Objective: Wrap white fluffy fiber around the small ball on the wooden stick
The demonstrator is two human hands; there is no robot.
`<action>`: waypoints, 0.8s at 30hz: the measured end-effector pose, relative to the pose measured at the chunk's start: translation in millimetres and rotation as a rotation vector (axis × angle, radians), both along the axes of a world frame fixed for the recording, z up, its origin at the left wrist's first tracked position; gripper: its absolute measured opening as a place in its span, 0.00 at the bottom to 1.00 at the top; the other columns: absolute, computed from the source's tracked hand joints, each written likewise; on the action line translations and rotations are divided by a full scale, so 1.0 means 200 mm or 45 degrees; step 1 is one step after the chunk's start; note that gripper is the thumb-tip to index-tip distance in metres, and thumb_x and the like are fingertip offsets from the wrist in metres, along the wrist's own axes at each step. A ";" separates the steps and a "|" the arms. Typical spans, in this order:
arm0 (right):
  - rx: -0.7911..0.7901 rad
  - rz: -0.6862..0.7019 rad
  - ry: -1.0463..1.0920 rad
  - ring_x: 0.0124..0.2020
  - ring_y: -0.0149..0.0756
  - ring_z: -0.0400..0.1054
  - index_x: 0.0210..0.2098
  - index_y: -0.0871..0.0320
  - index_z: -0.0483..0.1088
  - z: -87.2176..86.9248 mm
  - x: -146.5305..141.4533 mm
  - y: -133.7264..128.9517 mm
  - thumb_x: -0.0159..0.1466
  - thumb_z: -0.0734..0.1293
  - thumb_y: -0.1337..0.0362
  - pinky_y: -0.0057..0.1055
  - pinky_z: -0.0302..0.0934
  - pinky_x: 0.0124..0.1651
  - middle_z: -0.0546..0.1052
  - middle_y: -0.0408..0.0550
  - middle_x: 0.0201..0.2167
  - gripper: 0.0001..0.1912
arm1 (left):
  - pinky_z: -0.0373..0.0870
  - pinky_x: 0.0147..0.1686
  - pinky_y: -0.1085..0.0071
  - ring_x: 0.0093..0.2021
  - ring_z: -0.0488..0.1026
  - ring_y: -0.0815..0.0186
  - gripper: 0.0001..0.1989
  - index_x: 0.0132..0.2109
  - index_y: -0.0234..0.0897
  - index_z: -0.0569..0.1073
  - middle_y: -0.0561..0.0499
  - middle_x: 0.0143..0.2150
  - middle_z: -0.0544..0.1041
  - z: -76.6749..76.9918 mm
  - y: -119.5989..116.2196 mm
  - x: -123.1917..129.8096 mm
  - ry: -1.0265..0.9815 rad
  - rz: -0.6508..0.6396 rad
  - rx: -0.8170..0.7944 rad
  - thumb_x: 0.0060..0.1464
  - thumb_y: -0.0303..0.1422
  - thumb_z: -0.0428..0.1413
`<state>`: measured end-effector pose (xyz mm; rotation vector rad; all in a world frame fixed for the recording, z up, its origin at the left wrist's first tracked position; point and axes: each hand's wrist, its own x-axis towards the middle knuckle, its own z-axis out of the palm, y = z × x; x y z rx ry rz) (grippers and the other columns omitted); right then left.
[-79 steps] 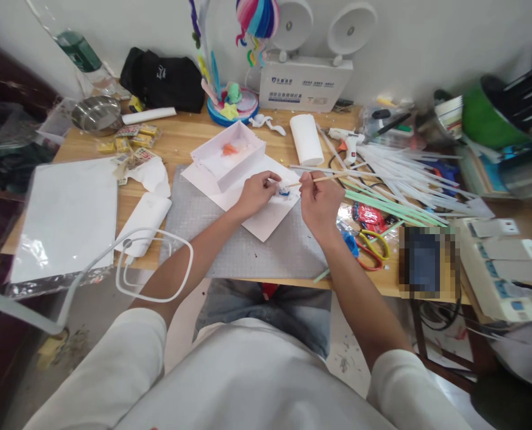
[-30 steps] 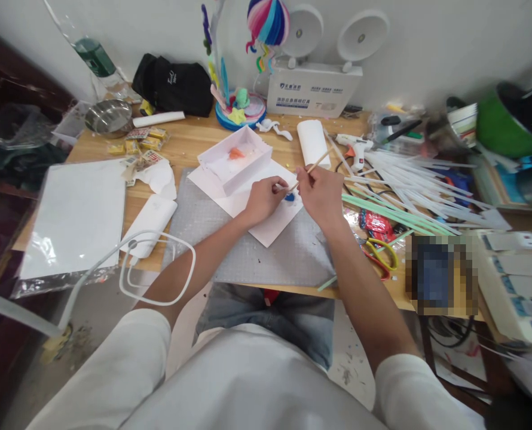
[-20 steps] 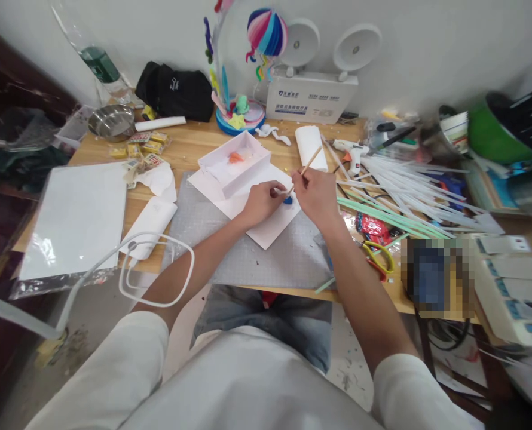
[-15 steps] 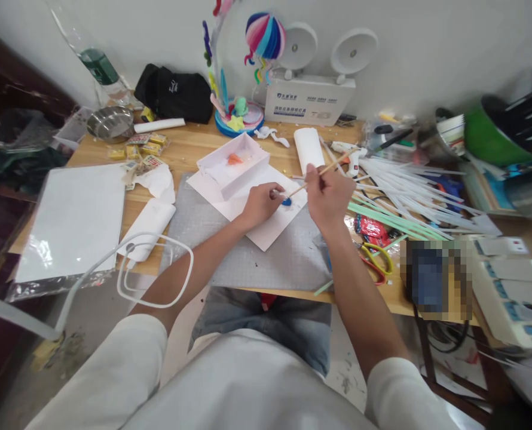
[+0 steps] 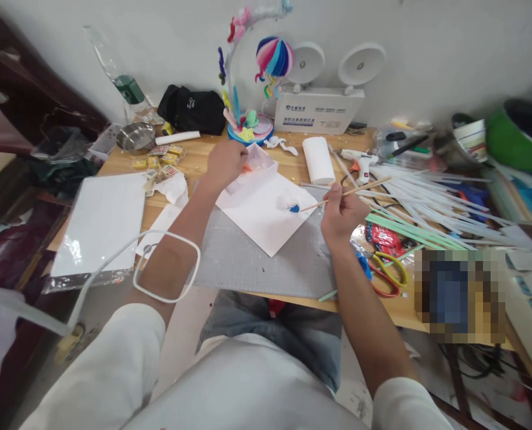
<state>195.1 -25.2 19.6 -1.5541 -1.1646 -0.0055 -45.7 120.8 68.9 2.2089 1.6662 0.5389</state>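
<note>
My right hand (image 5: 344,212) grips a thin wooden stick (image 5: 368,185) that points left toward a small blue piece (image 5: 294,208) with white fluff on a white sheet (image 5: 263,218). My left hand (image 5: 224,164) has reached forward to the white box (image 5: 262,162) at the far edge of the sheet; it covers the box's left part, and its fingers are curled. Whether it holds anything I cannot see. An orange bit shows in the box beside the hand. The sheet lies on a grey cutting mat (image 5: 257,266).
Many white and green sticks (image 5: 422,203) spread on the right, with a glue gun (image 5: 360,160), a white roll (image 5: 318,160), scissors (image 5: 387,272) and a power strip. A plastic-wrapped white board (image 5: 102,224), steel bowl (image 5: 135,137), black bag (image 5: 192,109) and colourful craft stand (image 5: 252,122) lie left and behind.
My left hand let go of the blue piece and moved forward-left to the white box. My right hand drew back to the right with the stick. The camera shifted left.
</note>
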 end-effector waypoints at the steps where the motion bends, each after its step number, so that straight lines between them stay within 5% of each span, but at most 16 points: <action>1: -0.002 0.002 -0.042 0.20 0.29 0.58 0.20 0.56 0.67 0.00 0.00 0.00 0.70 0.57 0.45 0.32 0.50 0.30 0.64 0.40 0.14 0.29 | 0.67 0.48 0.62 0.49 0.73 0.53 0.12 0.43 0.39 0.81 0.41 0.44 0.80 0.00 0.04 0.02 0.090 0.034 -0.041 0.60 0.30 0.53; 5: -0.009 0.004 -0.129 0.20 0.29 0.56 0.19 0.55 0.65 -0.01 0.00 0.00 0.70 0.57 0.47 0.33 0.48 0.30 0.62 0.40 0.14 0.28 | 0.66 0.51 0.58 0.52 0.73 0.48 0.15 0.51 0.32 0.79 0.34 0.49 0.78 -0.04 0.10 0.15 0.318 0.081 -0.113 0.60 0.30 0.53; 10: 0.028 0.003 -0.183 0.20 0.29 0.57 0.20 0.55 0.63 -0.03 0.01 0.00 0.71 0.56 0.49 0.33 0.48 0.30 0.63 0.41 0.15 0.27 | 0.65 0.54 0.55 0.57 0.71 0.47 0.21 0.58 0.35 0.76 0.36 0.55 0.76 -0.03 0.10 0.19 0.465 0.037 -0.106 0.60 0.29 0.50; 24: -0.057 0.014 -0.288 0.23 0.31 0.57 0.20 0.53 0.59 -0.02 0.01 -0.01 0.71 0.54 0.49 0.34 0.50 0.31 0.63 0.43 0.17 0.26 | 0.65 0.53 0.57 0.53 0.72 0.49 0.16 0.50 0.35 0.79 0.36 0.50 0.78 -0.06 0.12 0.16 0.410 -0.011 0.037 0.62 0.30 0.49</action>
